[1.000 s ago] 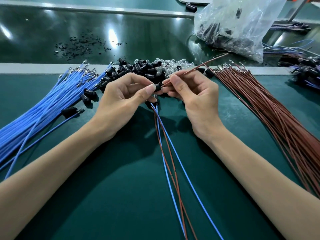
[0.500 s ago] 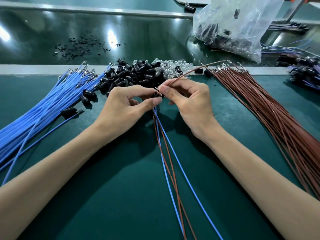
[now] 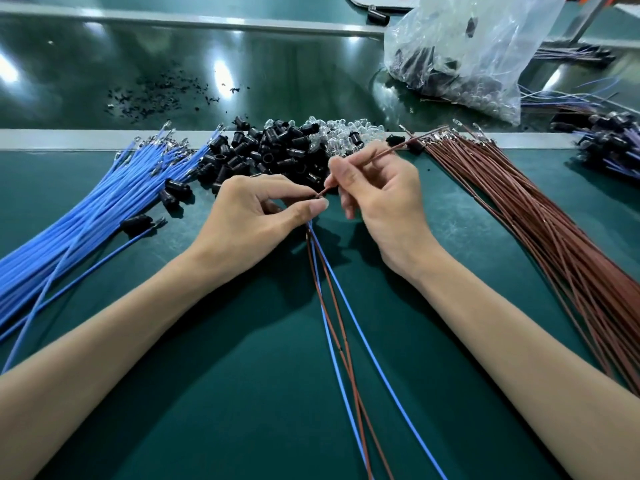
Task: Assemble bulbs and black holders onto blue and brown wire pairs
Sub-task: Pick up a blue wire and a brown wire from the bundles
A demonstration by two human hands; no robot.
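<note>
My left hand (image 3: 252,213) pinches the upper ends of a few blue and brown wires (image 3: 341,327) that trail toward me over the green mat; what sits between its fingertips is hidden. My right hand (image 3: 377,188) pinches a single brown wire (image 3: 391,152) whose near end meets my left fingertips and whose far end points up right. Behind my hands lies a pile of black holders (image 3: 266,150) mixed with clear bulbs (image 3: 343,136). A blue wire bundle (image 3: 79,216) fans out at left, a brown wire bundle (image 3: 540,220) at right.
A clear plastic bag (image 3: 464,53) of parts stands at the back right. Finished wire assemblies (image 3: 609,143) lie at the far right edge. Loose black holders (image 3: 175,192) sit beside the blue bundle. Black scraps (image 3: 159,95) dot the glossy belt behind the grey rail (image 3: 69,138).
Both hands have shifted slightly toward me. The right hand has slid up along the brown wire, drawing its near end down to the left fingertips.
</note>
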